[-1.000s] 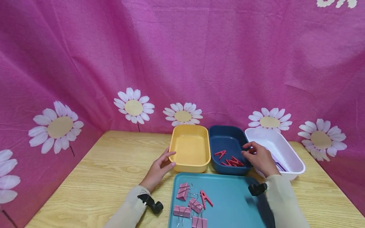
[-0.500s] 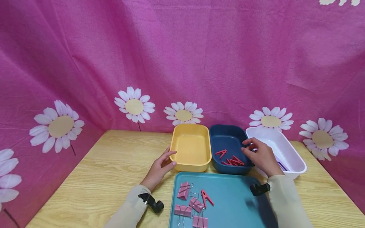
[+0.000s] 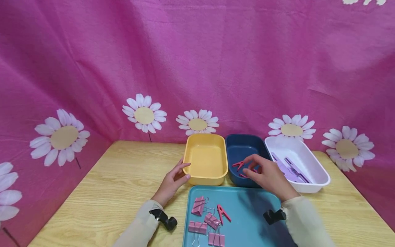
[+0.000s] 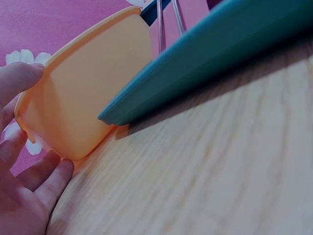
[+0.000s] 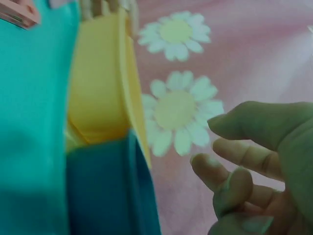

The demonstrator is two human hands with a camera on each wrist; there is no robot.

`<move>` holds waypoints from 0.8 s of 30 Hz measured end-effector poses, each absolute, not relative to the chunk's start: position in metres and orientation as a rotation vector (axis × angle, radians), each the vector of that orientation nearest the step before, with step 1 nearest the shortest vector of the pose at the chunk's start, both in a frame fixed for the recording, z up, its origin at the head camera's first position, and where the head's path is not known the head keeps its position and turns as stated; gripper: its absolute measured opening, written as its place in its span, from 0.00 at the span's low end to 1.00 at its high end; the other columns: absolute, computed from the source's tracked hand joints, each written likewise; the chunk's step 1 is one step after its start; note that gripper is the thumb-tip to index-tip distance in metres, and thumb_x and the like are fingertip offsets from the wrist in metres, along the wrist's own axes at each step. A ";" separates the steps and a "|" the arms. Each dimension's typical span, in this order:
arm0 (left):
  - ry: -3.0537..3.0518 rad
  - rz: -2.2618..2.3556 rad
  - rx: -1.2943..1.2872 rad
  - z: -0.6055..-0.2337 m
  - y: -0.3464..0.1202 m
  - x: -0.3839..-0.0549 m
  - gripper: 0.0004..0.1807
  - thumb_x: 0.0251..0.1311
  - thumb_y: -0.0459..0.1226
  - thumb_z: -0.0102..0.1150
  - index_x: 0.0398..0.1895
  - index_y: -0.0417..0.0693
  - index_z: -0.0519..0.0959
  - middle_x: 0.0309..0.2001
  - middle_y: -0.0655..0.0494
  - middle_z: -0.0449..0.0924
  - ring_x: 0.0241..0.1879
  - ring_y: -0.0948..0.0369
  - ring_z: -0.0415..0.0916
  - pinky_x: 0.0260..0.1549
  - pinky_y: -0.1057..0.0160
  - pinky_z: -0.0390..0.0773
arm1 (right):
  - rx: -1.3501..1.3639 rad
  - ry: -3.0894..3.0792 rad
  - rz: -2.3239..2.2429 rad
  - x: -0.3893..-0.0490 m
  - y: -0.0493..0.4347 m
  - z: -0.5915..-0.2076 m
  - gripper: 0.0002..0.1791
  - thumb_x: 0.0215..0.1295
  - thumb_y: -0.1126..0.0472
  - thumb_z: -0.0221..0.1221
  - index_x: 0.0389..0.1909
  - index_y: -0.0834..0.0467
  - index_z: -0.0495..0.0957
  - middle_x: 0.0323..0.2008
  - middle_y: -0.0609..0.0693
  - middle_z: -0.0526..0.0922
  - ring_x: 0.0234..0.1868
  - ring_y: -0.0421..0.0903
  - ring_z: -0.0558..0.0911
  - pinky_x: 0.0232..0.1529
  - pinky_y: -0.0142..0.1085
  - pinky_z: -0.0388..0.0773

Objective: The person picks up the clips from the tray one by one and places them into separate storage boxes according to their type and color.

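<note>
The loose red clip [image 3: 220,210] lies on the teal tray [image 3: 243,219], left of the tray's middle and beside the pink binder clips [image 3: 198,227]. Its long axis runs slantwise, with the narrow end toward the tray's far edge and the legs spread toward the person. For any reach, I judge the main relation is this: the clip is nearer to the person than both hands, and between them from side to side. Neither hand is clearly nearer.

The right hand [image 3: 268,173] hangs past the tray's far edge, over the blue bin [image 3: 243,149], its fingers loosely bent and nothing visible in them. The left hand [image 3: 172,181], beyond the tray's far left corner, rests with relaxed fingers on the yellow bin [image 3: 205,161]. Beyond the tray's far right corner stands the white bin [image 3: 303,157] with purple items [image 3: 297,170].

Only the head view shows the red clips inside the blue bin, partly hidden by the right hand. The left wrist view adds fingertips [image 4: 66,169] low at the yellow bin's outer side, near the worktop [image 4: 195,181]. The right wrist view shows thumb and forefinger apart.
</note>
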State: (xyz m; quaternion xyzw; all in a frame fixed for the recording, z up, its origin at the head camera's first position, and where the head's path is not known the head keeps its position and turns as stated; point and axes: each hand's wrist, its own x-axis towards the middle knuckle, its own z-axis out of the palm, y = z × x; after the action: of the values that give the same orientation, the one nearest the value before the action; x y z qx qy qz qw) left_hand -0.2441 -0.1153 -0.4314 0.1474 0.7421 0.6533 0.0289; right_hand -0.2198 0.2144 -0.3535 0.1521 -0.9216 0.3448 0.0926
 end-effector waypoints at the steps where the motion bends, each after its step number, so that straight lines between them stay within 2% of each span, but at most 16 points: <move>1: 2.289 2.018 0.454 -0.431 -0.116 -0.244 0.25 0.66 0.37 0.58 0.66 0.47 0.70 0.77 0.52 0.44 0.70 0.49 0.56 0.66 0.53 0.62 | 0.475 -2.745 1.019 -0.218 0.211 -0.356 0.15 0.58 0.57 0.67 0.46 0.51 0.77 0.30 0.45 0.80 0.25 0.44 0.75 0.21 0.32 0.77; 9: 2.297 2.022 0.457 -0.430 -0.117 -0.244 0.25 0.66 0.36 0.58 0.66 0.45 0.70 0.77 0.50 0.44 0.70 0.47 0.56 0.66 0.51 0.61 | 0.730 -2.762 0.985 -0.207 0.193 -0.367 0.12 0.58 0.56 0.68 0.42 0.48 0.79 0.31 0.40 0.81 0.22 0.39 0.72 0.22 0.31 0.73; 13: 2.294 2.023 0.457 -0.430 -0.116 -0.244 0.25 0.66 0.37 0.58 0.66 0.45 0.70 0.77 0.50 0.44 0.70 0.48 0.56 0.66 0.52 0.61 | 0.795 -2.831 1.004 -0.204 0.185 -0.367 0.13 0.59 0.54 0.67 0.43 0.47 0.79 0.31 0.38 0.80 0.24 0.39 0.73 0.25 0.30 0.75; 24: 2.290 2.023 0.456 -0.431 -0.115 -0.244 0.25 0.66 0.36 0.58 0.66 0.46 0.70 0.77 0.51 0.44 0.70 0.48 0.56 0.66 0.52 0.62 | 0.965 -2.997 1.089 -0.197 0.171 -0.376 0.16 0.60 0.52 0.66 0.47 0.51 0.76 0.33 0.40 0.80 0.25 0.43 0.76 0.24 0.33 0.78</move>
State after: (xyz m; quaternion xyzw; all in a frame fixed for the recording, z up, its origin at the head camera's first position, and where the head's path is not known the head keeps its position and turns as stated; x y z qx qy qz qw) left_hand -0.2442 -0.1145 -0.4311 0.1474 0.7409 0.6547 0.0262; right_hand -0.1973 0.1711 -0.3759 0.2883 -0.8956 0.3254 -0.0945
